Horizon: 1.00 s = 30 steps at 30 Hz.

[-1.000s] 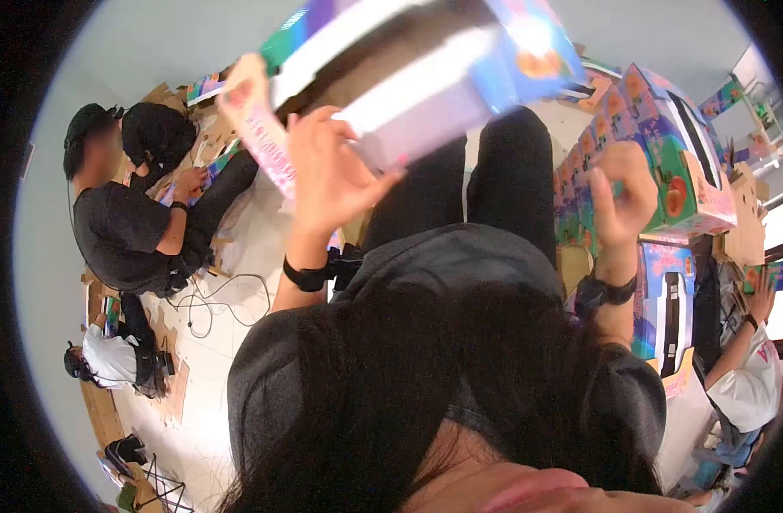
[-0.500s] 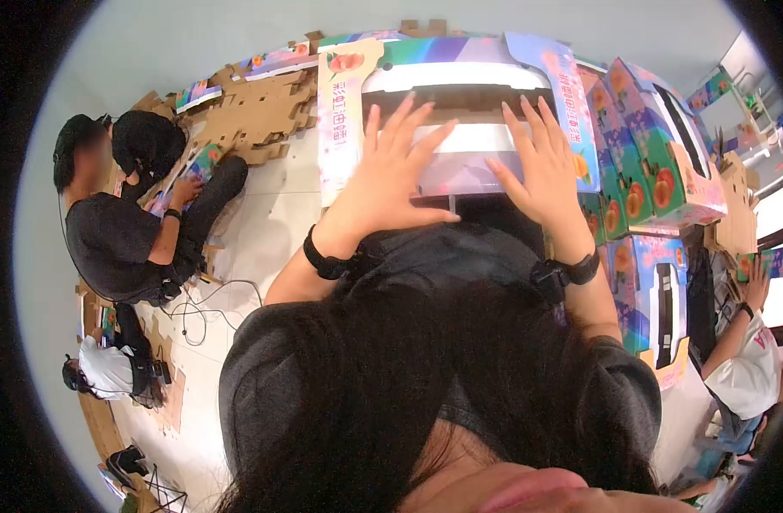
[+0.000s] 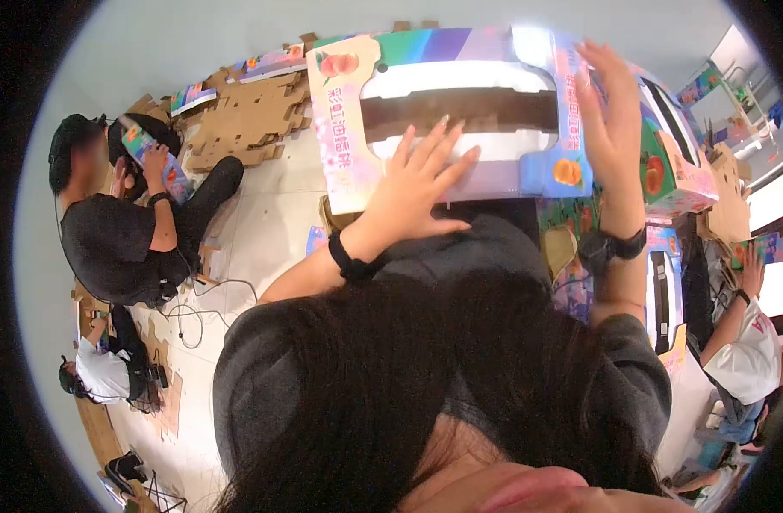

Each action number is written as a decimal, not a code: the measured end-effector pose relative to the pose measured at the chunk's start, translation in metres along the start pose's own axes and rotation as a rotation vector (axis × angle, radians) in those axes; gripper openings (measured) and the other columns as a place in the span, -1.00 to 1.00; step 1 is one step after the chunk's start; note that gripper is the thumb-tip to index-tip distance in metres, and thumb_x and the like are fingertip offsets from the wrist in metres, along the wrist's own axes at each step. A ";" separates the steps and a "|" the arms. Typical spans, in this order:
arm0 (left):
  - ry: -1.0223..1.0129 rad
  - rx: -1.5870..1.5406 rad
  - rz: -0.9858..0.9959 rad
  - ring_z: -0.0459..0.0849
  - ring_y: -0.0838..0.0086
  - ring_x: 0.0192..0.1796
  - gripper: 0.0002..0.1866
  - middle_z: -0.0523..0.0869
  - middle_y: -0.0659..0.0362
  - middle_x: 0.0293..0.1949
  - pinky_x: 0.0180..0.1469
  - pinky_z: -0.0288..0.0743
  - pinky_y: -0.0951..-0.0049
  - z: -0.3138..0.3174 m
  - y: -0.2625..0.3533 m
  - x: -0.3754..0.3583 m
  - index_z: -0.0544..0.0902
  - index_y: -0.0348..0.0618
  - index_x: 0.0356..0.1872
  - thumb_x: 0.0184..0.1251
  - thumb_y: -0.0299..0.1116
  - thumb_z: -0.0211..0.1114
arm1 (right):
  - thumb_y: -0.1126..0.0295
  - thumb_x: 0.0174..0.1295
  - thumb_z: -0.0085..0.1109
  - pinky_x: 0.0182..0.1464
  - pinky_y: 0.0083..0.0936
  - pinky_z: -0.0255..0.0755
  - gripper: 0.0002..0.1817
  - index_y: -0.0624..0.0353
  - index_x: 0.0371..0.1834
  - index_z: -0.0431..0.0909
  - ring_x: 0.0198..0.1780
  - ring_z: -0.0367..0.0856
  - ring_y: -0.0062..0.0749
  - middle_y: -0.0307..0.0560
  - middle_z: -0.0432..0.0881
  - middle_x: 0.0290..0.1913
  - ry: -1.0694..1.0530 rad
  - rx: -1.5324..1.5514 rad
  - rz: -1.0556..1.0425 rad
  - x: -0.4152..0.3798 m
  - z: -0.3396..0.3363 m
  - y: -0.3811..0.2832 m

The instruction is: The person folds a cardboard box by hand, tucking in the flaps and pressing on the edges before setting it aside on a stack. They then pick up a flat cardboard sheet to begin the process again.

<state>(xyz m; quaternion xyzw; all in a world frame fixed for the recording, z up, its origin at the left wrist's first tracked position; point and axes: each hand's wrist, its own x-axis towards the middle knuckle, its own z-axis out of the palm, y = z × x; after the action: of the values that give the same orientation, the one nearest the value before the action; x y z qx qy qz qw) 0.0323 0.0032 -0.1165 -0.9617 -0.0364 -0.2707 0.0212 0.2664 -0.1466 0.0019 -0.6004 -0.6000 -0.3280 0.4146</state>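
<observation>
A printed carton (image 3: 344,175) with peach pictures, white panels and a long brown slot lies in front of me. My left hand (image 3: 419,184) rests with spread fingers on its near white panel, the fingertips by the slot's near edge. At the carton's right end, my right hand (image 3: 612,128) is raised beside the blue and pink side flap, fingers extended and slightly blurred. Whether its palm touches the flap I cannot tell. Neither hand holds anything.
More printed cartons (image 3: 674,184) stand at my right. Flattened brown cardboard (image 3: 246,120) lies at the upper left. A person in black (image 3: 114,248) sits at the left with a printed sheet. Another person's white sleeve (image 3: 742,355) shows at the right. Cables (image 3: 186,312) cross the floor.
My right hand has moved right and away from me, off the carton's top to its right end. My left hand has shifted slightly right and nearer. The seated person has lifted the printed sheet.
</observation>
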 end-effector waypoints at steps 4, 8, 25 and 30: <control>0.006 0.002 0.002 0.10 0.13 0.65 0.07 0.20 0.00 0.61 0.58 -0.07 -0.12 0.000 0.009 -0.009 0.32 0.15 0.57 0.03 0.44 0.36 | 0.16 0.56 -0.05 0.36 -0.21 0.35 -0.60 0.18 0.12 0.69 0.29 0.56 0.05 0.14 0.64 0.21 0.017 0.137 0.075 0.044 0.012 0.026; 0.044 0.013 0.017 0.16 0.19 0.64 -0.01 0.26 0.00 0.59 0.59 -0.08 -0.02 0.005 0.015 -0.017 0.38 0.16 0.53 0.10 0.44 0.32 | 0.14 0.60 -0.14 0.28 -0.32 0.44 -0.55 0.19 0.13 0.69 0.19 0.67 -0.10 0.05 0.74 0.11 -0.053 -0.112 0.087 0.063 0.028 0.043; 0.230 0.155 0.136 0.33 0.28 0.57 -0.30 0.44 0.08 0.51 0.57 -0.06 0.11 0.032 0.017 -0.039 0.54 0.21 0.42 0.29 0.21 0.31 | -0.25 0.48 -0.16 0.21 -0.19 0.48 -0.29 0.19 0.11 0.70 0.10 0.66 0.19 0.24 0.74 0.01 -0.568 0.073 0.125 0.065 0.013 0.014; 0.231 0.119 0.133 0.38 0.29 0.55 -0.35 0.45 0.09 0.49 0.57 -0.02 0.13 0.026 0.017 -0.037 0.57 0.20 0.38 0.28 0.13 0.36 | -0.27 0.47 -0.16 0.08 -0.13 0.54 -0.29 0.13 -0.05 0.78 -0.04 0.70 0.18 0.18 0.77 -0.13 -0.540 -0.151 0.189 0.059 0.020 0.018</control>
<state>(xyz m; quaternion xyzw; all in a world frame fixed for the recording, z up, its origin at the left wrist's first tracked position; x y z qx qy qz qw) 0.0157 -0.0140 -0.1579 -0.9214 0.0140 -0.3752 0.1002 0.2860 -0.1011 0.0443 -0.7482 -0.6041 -0.1598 0.2228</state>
